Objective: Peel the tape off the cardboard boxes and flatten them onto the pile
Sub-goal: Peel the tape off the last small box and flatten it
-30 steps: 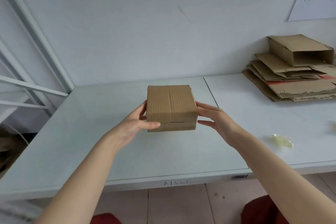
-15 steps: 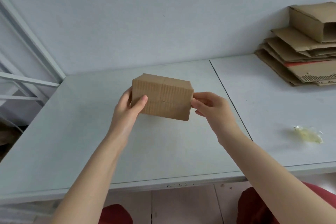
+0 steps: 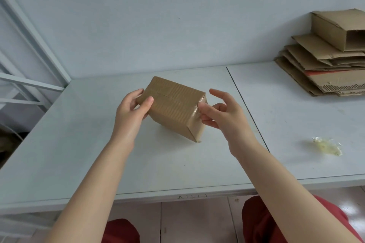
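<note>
The left hand is gripping the taped box, tilted above the table; the right hand is touching the tape at its end, pinching or not I cannot tell. The pile is already holding several flattened boxes, while this one is awaiting peeling and flattening

Bare forearms ran to the left hand and right hand; red trousers covered both knees.
</note>
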